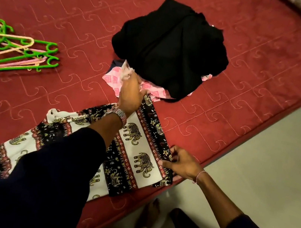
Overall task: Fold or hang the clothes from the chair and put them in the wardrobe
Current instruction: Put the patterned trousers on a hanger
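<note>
An elephant-print garment (136,150) in white, black and red lies spread along the near edge of the red bed (64,3). My left hand (131,95) rests at its far end, fingers pinching the hem beside the pink patterned cloth (114,81). My right hand (179,163) pinches the garment's near right corner at the bed's edge. A pile of clothes with a black garment (171,48) on top sits just beyond, the pink cloth poking out beneath it.
A bunch of green and pink plastic hangers (16,51) lies on the bed at the far left. Pale floor (256,159) runs along the bed's right side, with my bare foot (150,215) below the edge.
</note>
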Tool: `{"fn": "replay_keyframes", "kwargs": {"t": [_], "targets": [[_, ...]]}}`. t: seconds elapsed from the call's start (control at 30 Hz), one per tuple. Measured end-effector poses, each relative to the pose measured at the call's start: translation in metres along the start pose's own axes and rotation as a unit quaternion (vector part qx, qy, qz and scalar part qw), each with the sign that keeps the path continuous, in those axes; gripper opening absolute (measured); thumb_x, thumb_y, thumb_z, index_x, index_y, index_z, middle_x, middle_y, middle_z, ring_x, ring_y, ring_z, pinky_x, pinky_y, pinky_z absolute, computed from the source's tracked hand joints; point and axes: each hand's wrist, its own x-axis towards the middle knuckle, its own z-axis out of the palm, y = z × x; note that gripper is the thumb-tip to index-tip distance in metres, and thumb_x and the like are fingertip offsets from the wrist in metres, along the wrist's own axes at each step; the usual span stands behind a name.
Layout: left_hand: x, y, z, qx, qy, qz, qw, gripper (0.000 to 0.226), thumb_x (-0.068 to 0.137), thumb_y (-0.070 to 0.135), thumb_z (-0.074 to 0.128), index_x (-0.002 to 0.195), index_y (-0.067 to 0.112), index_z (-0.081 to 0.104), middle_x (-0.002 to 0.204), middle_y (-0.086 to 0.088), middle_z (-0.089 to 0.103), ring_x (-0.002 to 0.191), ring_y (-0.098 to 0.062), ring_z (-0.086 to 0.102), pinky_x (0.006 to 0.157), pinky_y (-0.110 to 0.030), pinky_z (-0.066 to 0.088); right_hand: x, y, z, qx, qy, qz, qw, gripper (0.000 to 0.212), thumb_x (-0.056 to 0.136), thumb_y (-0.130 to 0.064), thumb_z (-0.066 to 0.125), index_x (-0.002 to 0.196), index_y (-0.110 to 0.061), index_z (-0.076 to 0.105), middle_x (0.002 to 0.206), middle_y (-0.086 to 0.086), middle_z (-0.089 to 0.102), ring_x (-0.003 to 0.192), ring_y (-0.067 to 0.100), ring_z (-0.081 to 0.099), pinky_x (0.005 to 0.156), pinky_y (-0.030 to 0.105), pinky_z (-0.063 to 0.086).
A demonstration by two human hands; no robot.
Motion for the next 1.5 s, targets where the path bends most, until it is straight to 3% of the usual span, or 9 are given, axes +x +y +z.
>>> {"fn": "replay_keyframes", "kwargs": {"t": [0.17, 0.3, 0.47, 0.67, 0.77, 0.87, 1.0, 1.13, 1.5], "targets": [[-0.051, -0.012, -0.005, 0.163, 0.070, 0.285, 0.942, 0.017, 0.093, 0.021, 0.066, 0.095, 0.010, 0.053, 0.084, -0.004, 0.051, 0.074, -0.017, 0.045, 0.066, -0.026, 0.042, -0.009, -0.004, -0.008, 0.077, -0.032, 0.085, 0.993, 0.057, 0.075, -0.009, 0.086, 0.112, -0.013, 0.042, 0.098, 0.018, 0.060, 0.056, 0.022, 0.065, 0.058, 0.043, 0.062], [-0.110, -0.049, 0.004, 0.271, 0.017, 0.365, 0.891, 0.015, 0.094, 0.024, 0.061, 0.096, 0.010, 0.055, 0.087, -0.006, 0.057, 0.076, -0.018, 0.048, 0.069, -0.034, 0.049, -0.010, -0.026, -0.010, -0.198, 0.059, 0.104, 0.973, 0.054, 0.081, -0.046, 0.078, 0.112, -0.015, 0.046, 0.084, 0.004, 0.064, 0.067, 0.017, 0.063, 0.062, 0.037, 0.058], [-0.161, -0.083, -0.005, 0.288, 0.048, 0.252, 0.923, 0.030, 0.094, 0.029, 0.065, 0.113, 0.007, 0.060, 0.109, -0.013, 0.062, 0.098, -0.026, 0.055, 0.085, -0.040, 0.048, 0.015, -0.057, 0.002, -0.088, 0.173, -0.009, 0.981, 0.044, 0.090, -0.048, 0.067, 0.117, -0.018, 0.050, 0.106, 0.000, 0.061, 0.096, 0.019, 0.061, 0.079, 0.032, 0.056], [-0.180, -0.108, -0.029, 0.261, -0.027, 0.141, 0.955, 0.052, 0.102, 0.042, 0.041, 0.138, 0.004, 0.050, 0.138, -0.017, 0.055, 0.128, -0.031, 0.052, 0.109, -0.043, 0.042, 0.024, -0.092, 0.015, 0.014, 0.119, -0.013, 0.993, 0.011, 0.098, -0.028, 0.063, 0.089, -0.023, 0.060, 0.078, 0.004, 0.066, 0.057, 0.014, 0.056, 0.047, 0.023, 0.045], [-0.178, -0.114, -0.045, 0.197, -0.121, 0.123, 0.965, 0.060, 0.104, 0.047, 0.038, 0.150, 0.009, 0.037, 0.154, -0.013, 0.040, 0.142, -0.027, 0.037, 0.119, -0.040, 0.031, 0.014, -0.108, 0.031, 0.035, 0.114, -0.069, 0.990, 0.017, 0.100, -0.024, 0.060, 0.117, -0.020, 0.063, 0.114, 0.001, 0.069, 0.094, 0.015, 0.065, 0.075, 0.024, 0.054], [-0.175, -0.092, -0.065, -0.029, -0.135, 0.021, 0.990, 0.067, 0.093, 0.062, 0.045, 0.142, 0.017, 0.049, 0.142, -0.006, 0.055, 0.129, -0.020, 0.053, 0.107, -0.042, 0.047, 0.001, -0.130, 0.051, -0.010, 0.155, -0.105, 0.982, 0.051, 0.099, -0.031, 0.060, 0.145, -0.012, 0.048, 0.146, 0.003, 0.052, 0.131, 0.021, 0.050, 0.110, 0.041, 0.043], [-0.163, -0.048, -0.113, -0.320, -0.111, -0.125, 0.932, 0.030, 0.094, 0.051, 0.060, 0.102, 0.024, 0.072, 0.092, 0.007, 0.072, 0.080, -0.003, 0.067, 0.072, -0.026, 0.056, -0.022, -0.175, 0.089, -0.048, 0.148, -0.162, 0.974, 0.029, 0.101, -0.022, 0.057, 0.128, -0.011, 0.059, 0.109, 0.003, 0.068, 0.085, 0.013, 0.061, 0.075, 0.015, 0.049], [-0.160, -0.050, -0.153, -0.364, -0.124, -0.222, 0.896, 0.033, 0.094, 0.038, 0.066, 0.090, 0.005, 0.066, 0.075, -0.002, 0.063, 0.066, -0.011, 0.060, 0.058, -0.024, 0.049, -0.046, -0.216, 0.130, -0.061, 0.066, -0.171, 0.981, 0.020, 0.096, 0.002, 0.052, 0.111, -0.012, 0.054, 0.076, -0.007, 0.058, 0.057, 0.005, 0.067, 0.044, 0.009, 0.044], [-0.213, -0.147, -0.243, -0.439, -0.090, -0.287, 0.847, 0.031, 0.108, 0.032, 0.038, 0.117, 0.007, 0.054, 0.078, -0.006, 0.061, 0.071, -0.019, 0.060, 0.065, -0.030, 0.049, -0.057, -0.253, 0.223, 0.006, -0.166, -0.221, 0.961, 0.088, 0.099, -0.015, 0.062, 0.158, -0.039, 0.001, 0.090, 0.007, 0.070, 0.068, 0.024, 0.074, 0.066, 0.045, 0.063]]}}
